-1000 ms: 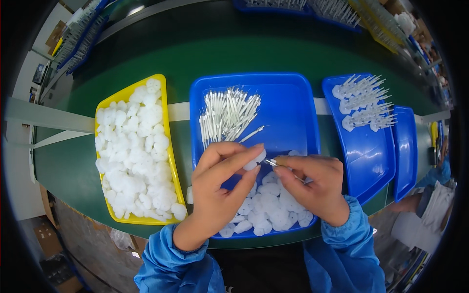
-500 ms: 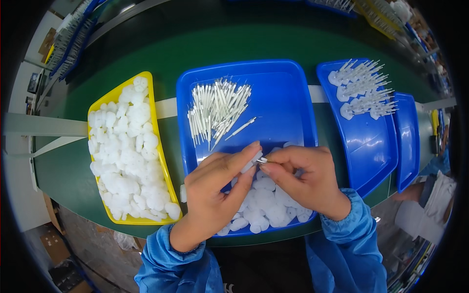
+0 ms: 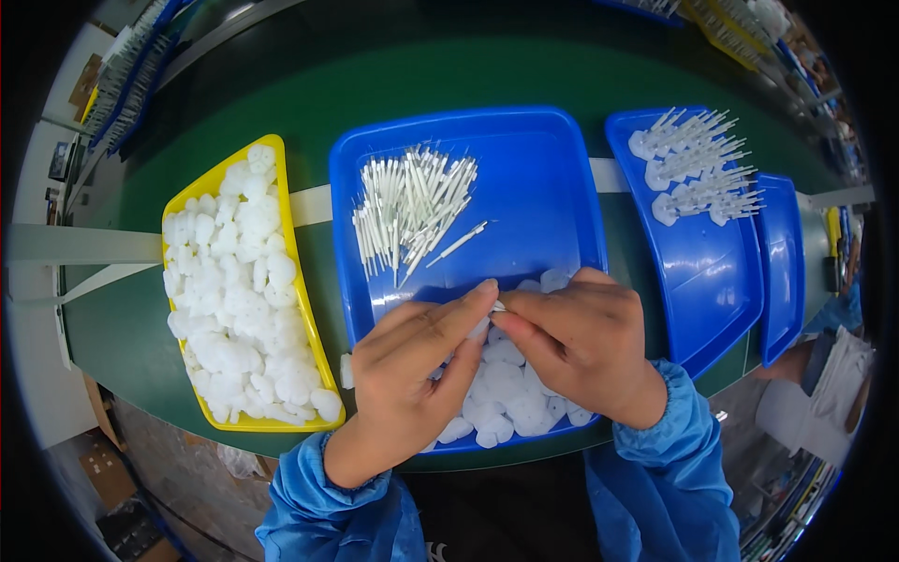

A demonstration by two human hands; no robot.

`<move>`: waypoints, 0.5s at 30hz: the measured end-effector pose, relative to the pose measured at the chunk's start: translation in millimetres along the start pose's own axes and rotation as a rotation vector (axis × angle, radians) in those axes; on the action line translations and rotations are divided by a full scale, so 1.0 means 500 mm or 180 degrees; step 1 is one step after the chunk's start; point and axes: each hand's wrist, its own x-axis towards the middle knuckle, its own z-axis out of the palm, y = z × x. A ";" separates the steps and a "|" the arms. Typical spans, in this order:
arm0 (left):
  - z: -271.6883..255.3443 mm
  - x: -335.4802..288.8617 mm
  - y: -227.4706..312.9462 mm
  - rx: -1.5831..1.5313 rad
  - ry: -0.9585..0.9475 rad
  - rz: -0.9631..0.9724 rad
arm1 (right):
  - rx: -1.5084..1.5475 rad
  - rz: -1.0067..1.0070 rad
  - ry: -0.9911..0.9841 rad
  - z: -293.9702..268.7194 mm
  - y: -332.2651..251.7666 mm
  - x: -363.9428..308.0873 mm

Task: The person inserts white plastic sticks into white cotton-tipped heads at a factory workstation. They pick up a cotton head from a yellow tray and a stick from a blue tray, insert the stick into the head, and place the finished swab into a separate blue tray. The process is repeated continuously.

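Above the front of a large blue tray (image 3: 571, 211), my hands meet fingertip to fingertip. My left hand (image 3: 398, 365) is closed on a translucent white plastic piece (image 3: 479, 329), mostly covered by thumb and fingers. Between thumb and forefinger my right hand (image 3: 595, 342) pinches a thin white rod (image 3: 498, 306) against that piece; how far the two are joined is hidden. Several more white rods with wire-thin tips (image 3: 412, 201) lie heaped at the tray's back left, one (image 3: 457, 244) apart from the heap. Loose translucent rounded pieces (image 3: 510, 398) fill the tray's front under my hands.
On the left stands a yellow tray (image 3: 312, 351) full of white rounded pieces (image 3: 229, 290). A blue tray (image 3: 707, 300) on the right carries pieces with rods standing in them (image 3: 698, 169); another blue tray (image 3: 783, 272) sits beside it. All rest on a green table (image 3: 375, 75).
My right fingers have closed in further over the rod, so less of it shows, and the right hand has come nearer the left fingertips. The trays appear slightly shifted in view.
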 end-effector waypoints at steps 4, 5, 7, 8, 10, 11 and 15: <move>0.009 0.006 0.026 -0.1647 0.0199 -0.0937 | 0.0016 0.0076 0.0111 -0.005 -0.004 -0.002; 0.007 0.002 0.015 -0.1542 0.0096 -0.0892 | 0.0010 0.0049 0.0031 -0.008 -0.001 0.000; 0.002 -0.006 -0.015 -0.1329 -0.0128 -0.0780 | -0.0016 -0.0002 -0.0104 -0.017 0.007 0.003; 0.001 -0.003 -0.013 -0.1286 -0.0024 -0.0725 | -0.0051 -0.0094 0.0014 -0.018 0.010 0.007; 0.000 0.004 -0.005 -0.1221 0.0190 -0.0633 | -0.0128 -0.0268 0.0225 -0.018 0.017 0.014; -0.003 0.005 -0.004 -0.1168 0.0189 -0.0619 | -0.0325 -0.0402 0.0078 -0.023 0.018 0.007; -0.006 0.007 -0.002 -0.0997 0.0176 -0.0511 | -0.0779 -0.0770 0.0071 -0.015 0.015 -0.005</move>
